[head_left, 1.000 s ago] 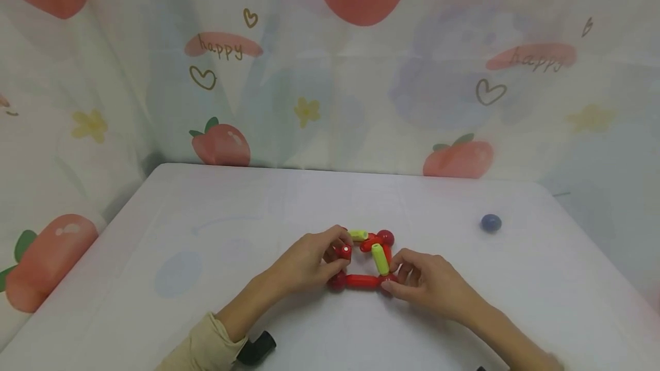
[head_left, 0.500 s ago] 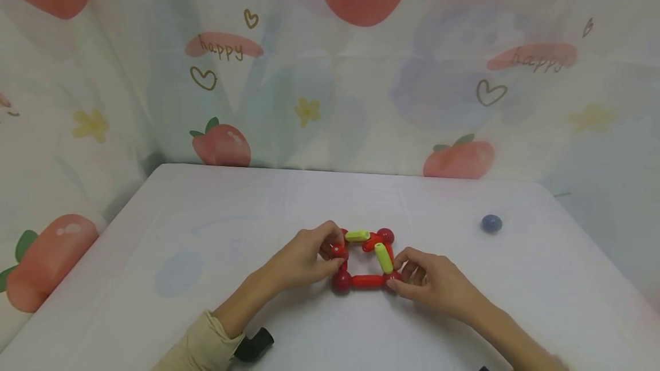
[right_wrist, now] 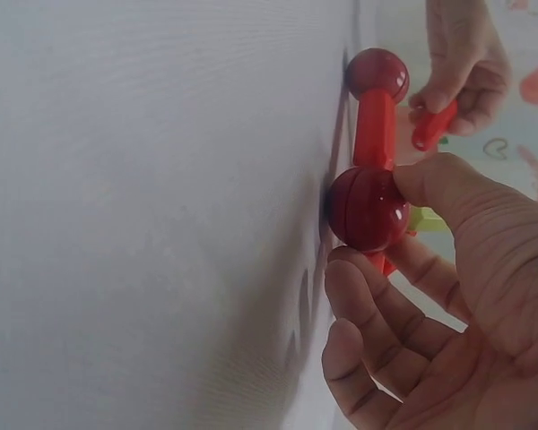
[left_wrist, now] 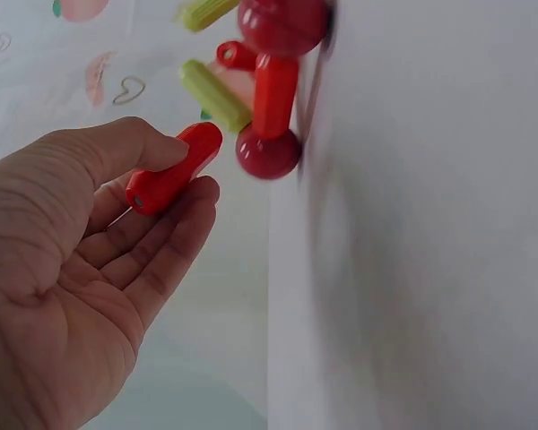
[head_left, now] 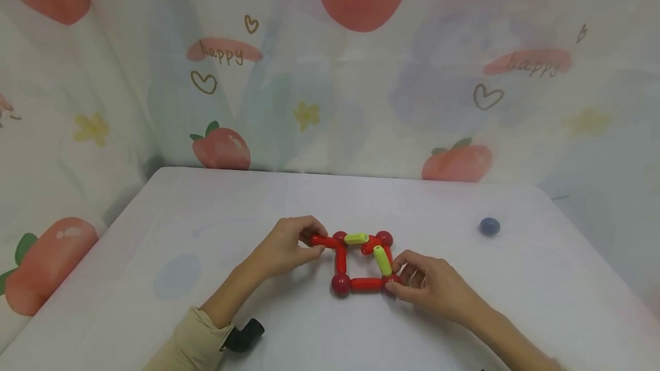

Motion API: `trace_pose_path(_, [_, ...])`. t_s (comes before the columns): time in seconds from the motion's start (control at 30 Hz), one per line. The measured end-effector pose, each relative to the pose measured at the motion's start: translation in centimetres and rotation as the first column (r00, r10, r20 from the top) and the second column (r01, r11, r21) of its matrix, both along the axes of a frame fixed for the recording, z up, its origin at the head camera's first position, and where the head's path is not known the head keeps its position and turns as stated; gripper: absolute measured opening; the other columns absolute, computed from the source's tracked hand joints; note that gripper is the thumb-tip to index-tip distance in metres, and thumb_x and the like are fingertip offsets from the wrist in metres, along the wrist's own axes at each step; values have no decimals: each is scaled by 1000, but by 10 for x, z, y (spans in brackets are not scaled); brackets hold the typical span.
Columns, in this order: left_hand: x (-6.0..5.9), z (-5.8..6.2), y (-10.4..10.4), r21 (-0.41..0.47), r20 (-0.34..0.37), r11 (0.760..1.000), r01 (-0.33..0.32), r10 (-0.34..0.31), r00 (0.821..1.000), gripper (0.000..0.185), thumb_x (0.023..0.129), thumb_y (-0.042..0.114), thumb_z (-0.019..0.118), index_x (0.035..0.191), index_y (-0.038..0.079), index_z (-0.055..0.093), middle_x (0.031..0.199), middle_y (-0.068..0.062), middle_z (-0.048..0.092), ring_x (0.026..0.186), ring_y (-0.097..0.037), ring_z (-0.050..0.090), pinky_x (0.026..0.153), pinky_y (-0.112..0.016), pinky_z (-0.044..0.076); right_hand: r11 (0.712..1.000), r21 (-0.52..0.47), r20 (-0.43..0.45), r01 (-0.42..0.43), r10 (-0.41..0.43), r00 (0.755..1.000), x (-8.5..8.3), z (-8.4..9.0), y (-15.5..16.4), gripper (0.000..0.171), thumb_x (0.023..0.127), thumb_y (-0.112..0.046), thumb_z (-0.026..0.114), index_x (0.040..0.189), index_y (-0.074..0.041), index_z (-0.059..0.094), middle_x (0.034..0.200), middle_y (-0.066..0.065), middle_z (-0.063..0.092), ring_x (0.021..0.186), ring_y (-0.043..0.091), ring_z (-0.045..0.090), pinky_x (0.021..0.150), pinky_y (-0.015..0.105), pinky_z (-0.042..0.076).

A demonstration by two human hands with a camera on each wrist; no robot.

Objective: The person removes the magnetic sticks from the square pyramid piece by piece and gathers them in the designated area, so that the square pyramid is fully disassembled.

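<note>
A square frame of red rods joined by dark red balls lies on the table; its near-left ball point(head_left: 341, 284) is in plain sight. Two yellow-green rods, one point(head_left: 382, 261) at the near-right corner and another point(head_left: 356, 239) at the far-left, slant up from the balls. A further red rod point(head_left: 368, 246) leans inward from the far-right ball point(head_left: 384, 238). Left of the frame, my left hand point(head_left: 289, 245) pinches a loose red rod point(left_wrist: 175, 170) between thumb and fingers. My right hand point(head_left: 430, 282) grips the near-right ball point(right_wrist: 368, 208) with thumb and fingertips.
Toward the back right of the white table point(head_left: 247, 199) sits a blue ball point(head_left: 490, 227). A black device point(head_left: 244, 335) is at my left sleeve. A printed curtain point(head_left: 330, 73) hangs behind the table's far edge.
My left hand has moved left from over the frame's left side, and its red rod now lies sideways, where it pointed toward the camera before. The right hand stays at the near-right ball.
</note>
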State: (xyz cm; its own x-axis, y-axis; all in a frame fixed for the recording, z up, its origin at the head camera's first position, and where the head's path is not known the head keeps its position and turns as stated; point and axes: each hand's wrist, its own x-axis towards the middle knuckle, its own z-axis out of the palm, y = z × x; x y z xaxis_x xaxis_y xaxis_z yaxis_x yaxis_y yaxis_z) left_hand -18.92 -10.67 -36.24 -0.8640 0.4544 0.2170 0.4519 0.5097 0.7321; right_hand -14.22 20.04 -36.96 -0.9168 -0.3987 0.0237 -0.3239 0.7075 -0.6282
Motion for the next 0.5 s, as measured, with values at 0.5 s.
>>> trace_pose_path(0.5, [-31, 0, -70, 19, 29, 989, -149, 148, 989, 21, 88, 4, 78, 108, 4, 72, 100, -6, 73, 89, -19, 71, 84, -35, 59, 1000, 23, 36, 8, -9, 999, -5, 5, -2, 25, 85, -29, 84, 100, -20, 66, 79, -11, 64, 69, 9, 55, 60, 22, 48])
